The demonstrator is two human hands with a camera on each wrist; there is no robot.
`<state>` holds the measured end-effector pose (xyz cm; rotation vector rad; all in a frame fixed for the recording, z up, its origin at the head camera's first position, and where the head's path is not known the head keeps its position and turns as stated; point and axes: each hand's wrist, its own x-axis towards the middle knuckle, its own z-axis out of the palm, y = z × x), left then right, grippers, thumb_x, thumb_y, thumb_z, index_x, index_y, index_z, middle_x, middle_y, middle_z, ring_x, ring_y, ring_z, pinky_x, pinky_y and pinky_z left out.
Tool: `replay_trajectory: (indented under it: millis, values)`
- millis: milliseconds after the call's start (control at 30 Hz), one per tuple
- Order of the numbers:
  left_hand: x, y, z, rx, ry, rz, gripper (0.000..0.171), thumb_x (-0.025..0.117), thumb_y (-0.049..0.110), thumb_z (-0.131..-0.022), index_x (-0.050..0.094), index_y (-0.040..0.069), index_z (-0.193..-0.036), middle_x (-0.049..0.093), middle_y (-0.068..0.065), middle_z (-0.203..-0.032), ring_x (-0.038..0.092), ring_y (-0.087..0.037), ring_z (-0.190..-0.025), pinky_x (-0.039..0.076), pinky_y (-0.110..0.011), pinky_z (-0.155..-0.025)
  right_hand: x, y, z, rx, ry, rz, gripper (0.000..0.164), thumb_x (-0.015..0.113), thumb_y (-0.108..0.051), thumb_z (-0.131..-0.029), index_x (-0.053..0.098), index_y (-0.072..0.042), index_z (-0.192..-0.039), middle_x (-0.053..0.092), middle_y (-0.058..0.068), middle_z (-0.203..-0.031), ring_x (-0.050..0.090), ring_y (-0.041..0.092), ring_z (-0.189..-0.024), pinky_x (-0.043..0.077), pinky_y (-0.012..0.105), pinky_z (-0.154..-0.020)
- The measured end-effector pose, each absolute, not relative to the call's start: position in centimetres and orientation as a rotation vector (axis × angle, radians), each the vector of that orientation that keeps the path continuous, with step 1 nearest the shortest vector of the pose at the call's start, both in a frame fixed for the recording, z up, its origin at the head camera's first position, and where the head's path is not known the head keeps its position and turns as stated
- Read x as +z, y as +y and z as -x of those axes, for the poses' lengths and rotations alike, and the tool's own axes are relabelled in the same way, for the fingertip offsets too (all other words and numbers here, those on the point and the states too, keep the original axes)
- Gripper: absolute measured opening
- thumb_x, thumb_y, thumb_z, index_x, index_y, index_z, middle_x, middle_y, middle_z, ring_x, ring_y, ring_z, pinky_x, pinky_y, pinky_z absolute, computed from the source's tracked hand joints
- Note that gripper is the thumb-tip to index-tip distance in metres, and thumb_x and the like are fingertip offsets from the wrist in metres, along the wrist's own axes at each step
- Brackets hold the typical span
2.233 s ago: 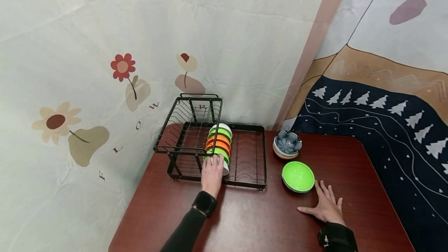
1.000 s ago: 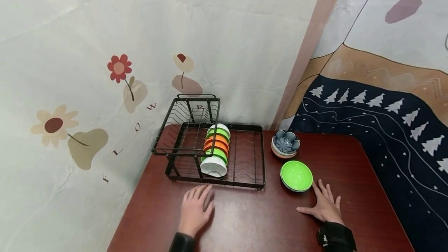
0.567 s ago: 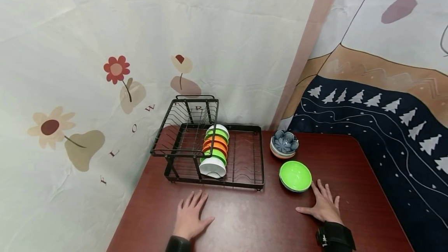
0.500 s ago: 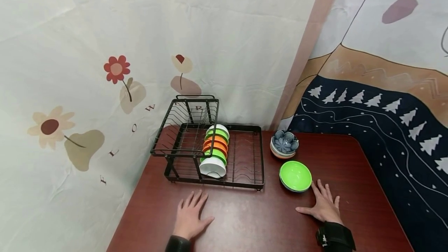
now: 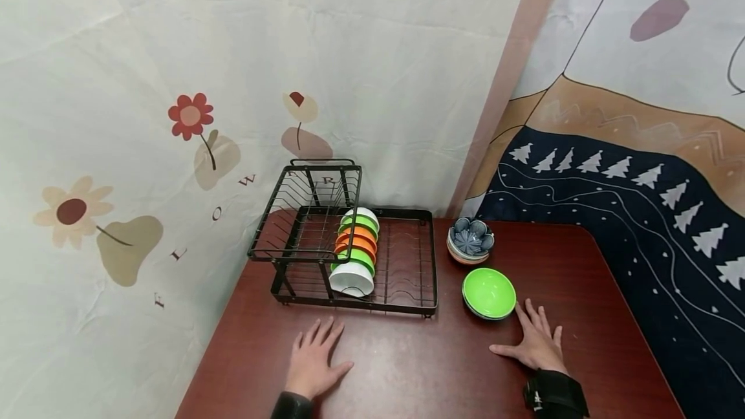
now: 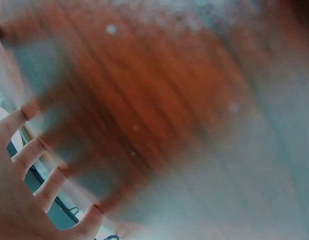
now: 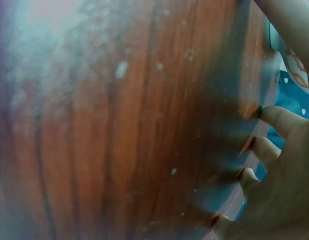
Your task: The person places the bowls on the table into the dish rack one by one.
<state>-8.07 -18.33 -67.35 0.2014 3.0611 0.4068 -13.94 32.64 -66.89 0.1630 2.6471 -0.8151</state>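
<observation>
My left hand (image 5: pixel 314 361) rests on the brown table with fingers spread, in front of a black wire dish rack (image 5: pixel 401 308). The left wrist view shows its fingertips (image 6: pixel 53 182) down on the wood. My right hand (image 5: pixel 537 343) also lies spread on the table, its index fingertip right at the rim of a green bowl (image 5: pixel 489 293). That bowl sits on top of a darker one. In the rack's lower tier several bowls stand on edge in a row: a white bowl (image 5: pixel 352 279) in front, then green, orange, green and white ones behind.
Behind the green bowl stands a small stack topped by a grey-blue flower-shaped bowl (image 5: pixel 470 238). The rack's raised upper basket (image 5: pixel 302 257) overhangs the left side of the lower tier. Printed cloth (image 5: pixel 407 83) hangs behind the table (image 5: pixel 425 374).
My left hand has let go of the front white bowl in the rack, drawn back towards me and settled flat on the table. My right hand has stayed in place beside the green bowl.
</observation>
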Motion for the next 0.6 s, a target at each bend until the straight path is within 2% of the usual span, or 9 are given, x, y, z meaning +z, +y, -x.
replay_trajectory:
  millis: [200,333,400,500,600]
  values:
    - [-67.2,-18.3,8.0,0.397,3.052,-0.205,0.087,0.079,0.068,-0.088,0.059,0.025,-0.160,0.056,-0.008,-0.168,0.049,-0.041,-0.157,0.038,-0.074,-0.125,-66.9,33.1,13.8,-0.860,2.681,-0.124,0.139,0.091,-0.067,-0.080,0.018,0.006,-0.173,0.004,0.038,-0.179,-0.008,0.063,-0.166,-0.018,0.088,-0.122]
    - [-67.0,-18.2,8.1,0.411,3.013,-0.185,0.086,0.077,0.069,-0.089,0.058,0.026,-0.162,0.054,-0.008,-0.170,0.047,-0.040,-0.159,0.037,-0.075,-0.127,-66.3,33.9,13.7,-1.005,2.621,-0.127,0.126,0.082,-0.059,-0.093,0.010,0.004,-0.175,0.003,0.040,-0.178,-0.009,0.065,-0.164,-0.019,0.087,-0.123]
    - [-66.9,-18.1,8.2,0.417,2.998,-0.178,0.086,0.076,0.069,-0.090,0.057,0.026,-0.162,0.054,-0.008,-0.170,0.047,-0.041,-0.159,0.036,-0.075,-0.127,-65.8,34.2,13.8,-1.085,2.558,-0.174,0.116,0.071,-0.060,-0.103,0.003,0.000,-0.176,0.001,0.038,-0.179,-0.012,0.062,-0.165,-0.021,0.084,-0.124]
    - [-66.9,-18.1,8.2,0.421,2.990,-0.176,0.086,0.076,0.069,-0.090,0.057,0.026,-0.162,0.053,-0.008,-0.171,0.046,-0.041,-0.160,0.035,-0.076,-0.127,-65.2,34.2,14.0,-1.182,2.487,-0.281,0.101,0.047,-0.065,-0.113,-0.006,-0.006,-0.176,-0.002,0.034,-0.181,-0.012,0.059,-0.166,-0.021,0.080,-0.128]
    - [-66.8,-18.1,8.1,0.433,2.992,-0.174,0.086,0.077,0.068,-0.090,0.057,0.024,-0.162,0.053,-0.009,-0.171,0.046,-0.041,-0.160,0.033,-0.076,-0.128,-64.6,33.3,14.3,-1.258,2.492,-0.377,0.090,0.027,-0.068,-0.115,-0.003,-0.011,-0.178,0.000,0.028,-0.184,-0.006,0.055,-0.169,-0.008,0.076,-0.135]
